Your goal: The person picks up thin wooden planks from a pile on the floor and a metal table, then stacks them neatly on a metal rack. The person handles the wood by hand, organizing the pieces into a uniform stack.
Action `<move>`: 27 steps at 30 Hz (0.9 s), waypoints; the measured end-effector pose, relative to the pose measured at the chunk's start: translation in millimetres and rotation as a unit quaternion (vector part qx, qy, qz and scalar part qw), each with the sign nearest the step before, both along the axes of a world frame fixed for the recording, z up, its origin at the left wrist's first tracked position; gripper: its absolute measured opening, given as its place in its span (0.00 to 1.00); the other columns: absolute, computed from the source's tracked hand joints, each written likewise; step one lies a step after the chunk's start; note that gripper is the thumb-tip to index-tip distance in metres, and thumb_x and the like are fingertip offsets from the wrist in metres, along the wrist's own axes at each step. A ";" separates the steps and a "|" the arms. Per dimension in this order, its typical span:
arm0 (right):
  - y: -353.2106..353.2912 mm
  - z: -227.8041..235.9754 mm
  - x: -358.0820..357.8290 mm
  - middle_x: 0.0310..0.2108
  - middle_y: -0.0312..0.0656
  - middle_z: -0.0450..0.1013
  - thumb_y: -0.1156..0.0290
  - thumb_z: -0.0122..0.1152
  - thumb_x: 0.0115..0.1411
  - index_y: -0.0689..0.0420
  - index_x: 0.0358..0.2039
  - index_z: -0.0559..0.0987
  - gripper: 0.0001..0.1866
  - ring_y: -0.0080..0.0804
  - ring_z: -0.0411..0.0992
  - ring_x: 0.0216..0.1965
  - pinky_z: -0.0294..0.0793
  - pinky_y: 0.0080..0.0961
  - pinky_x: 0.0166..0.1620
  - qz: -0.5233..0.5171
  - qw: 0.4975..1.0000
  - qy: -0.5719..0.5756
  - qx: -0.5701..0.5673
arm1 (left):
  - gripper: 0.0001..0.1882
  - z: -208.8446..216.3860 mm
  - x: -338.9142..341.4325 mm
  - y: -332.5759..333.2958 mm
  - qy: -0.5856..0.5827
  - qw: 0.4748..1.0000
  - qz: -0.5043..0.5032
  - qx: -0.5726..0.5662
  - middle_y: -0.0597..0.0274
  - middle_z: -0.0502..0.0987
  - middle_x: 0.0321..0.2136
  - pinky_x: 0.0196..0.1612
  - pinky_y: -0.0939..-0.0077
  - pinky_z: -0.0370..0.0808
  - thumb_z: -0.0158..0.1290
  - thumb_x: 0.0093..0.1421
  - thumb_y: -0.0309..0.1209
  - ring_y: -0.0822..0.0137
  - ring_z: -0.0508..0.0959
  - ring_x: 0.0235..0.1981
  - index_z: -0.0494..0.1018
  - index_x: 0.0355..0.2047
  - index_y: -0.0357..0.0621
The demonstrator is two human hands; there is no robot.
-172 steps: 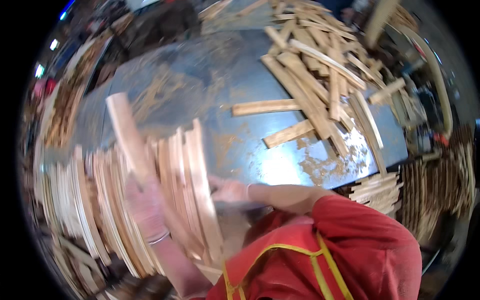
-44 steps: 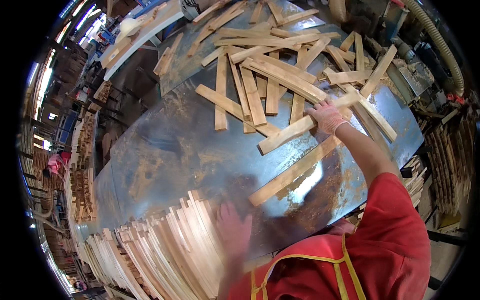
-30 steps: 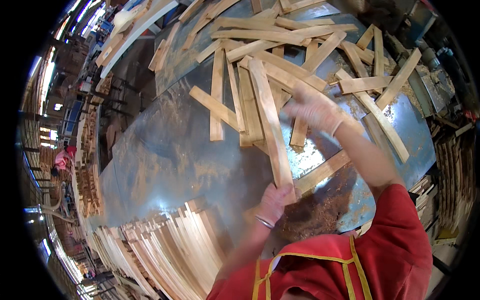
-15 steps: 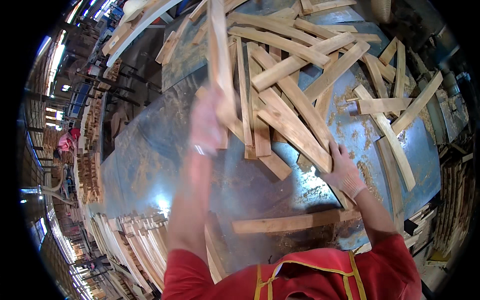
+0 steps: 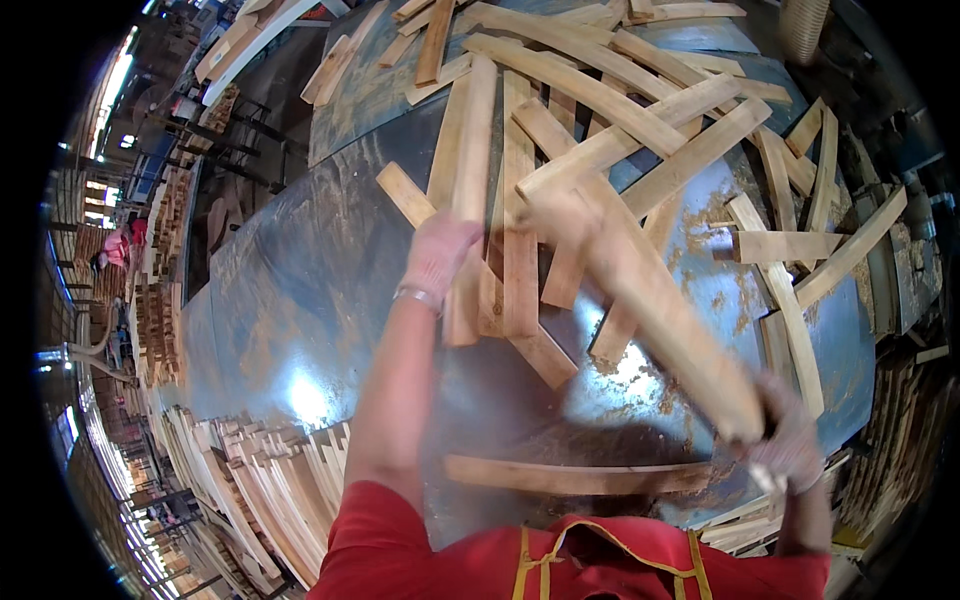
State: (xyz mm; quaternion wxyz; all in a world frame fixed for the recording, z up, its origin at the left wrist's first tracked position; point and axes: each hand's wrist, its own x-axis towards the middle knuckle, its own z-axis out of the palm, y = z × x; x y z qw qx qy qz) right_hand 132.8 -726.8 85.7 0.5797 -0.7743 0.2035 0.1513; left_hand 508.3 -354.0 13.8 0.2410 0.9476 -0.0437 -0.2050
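Observation:
My left hand, in a pale pinkish work glove, is closed on the near part of a long wooden board at the left of a loose pile. That board lies over others and points away from me. At the right, my right hand, also gloved and smeared by motion, grips the near end of another wooden board. This blurred board slants up to the left across the pile. Beneath the two hands, several boards lie criss-crossed on the metal table.
A lone curved board lies along the table's near edge. Stacked strips stand at the lower left, with more stacks at the right. Sawdust covers parts of the table. A ribbed hose hangs at the far right.
My left hand's board has come down onto the pile's left side. My right hand has moved right and toward me, drawing its board along.

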 end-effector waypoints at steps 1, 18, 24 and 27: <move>-17.9 -5.4 33.4 0.64 0.53 0.73 0.62 0.82 0.39 0.64 0.71 0.68 0.57 0.42 0.70 0.67 0.67 0.41 0.70 0.002 0.996 -0.071 -0.050 | 0.21 6.3 -2.6 9.7 -0.026 0.999 -0.023 0.029 0.40 0.84 0.43 0.54 0.56 0.79 0.59 0.58 0.38 0.42 0.83 0.50 0.79 0.48 0.39; -19.8 -58.5 307.9 0.53 0.63 0.77 0.68 0.74 0.48 0.52 0.74 0.55 0.54 0.61 0.77 0.55 0.77 0.45 0.56 0.126 0.871 -0.109 -0.462 | 0.59 -39.0 -86.9 73.7 -0.066 0.975 0.197 0.077 0.45 0.76 0.55 0.56 0.54 0.79 0.71 0.51 0.42 0.44 0.80 0.54 0.49 0.77 0.49; 39.8 -35.6 127.5 0.61 0.47 0.74 0.73 0.79 0.49 0.56 0.76 0.58 0.56 0.41 0.79 0.50 0.81 0.32 0.55 -0.009 0.977 -0.119 0.176 | 0.46 -41.1 -187.5 161.4 0.165 0.790 0.277 -0.522 0.50 0.81 0.40 0.40 0.61 0.83 0.66 0.52 0.26 0.55 0.83 0.34 0.59 0.70 0.40; 139.5 -11.8 65.7 0.53 0.46 0.76 0.73 0.75 0.54 0.55 0.75 0.59 0.50 0.35 0.79 0.44 0.84 0.32 0.47 -0.014 0.974 -0.067 0.217 | 0.33 -52.1 -255.0 186.9 0.190 0.681 0.282 -0.649 0.51 0.81 0.39 0.40 0.61 0.84 0.68 0.54 0.25 0.54 0.83 0.34 0.69 0.59 0.37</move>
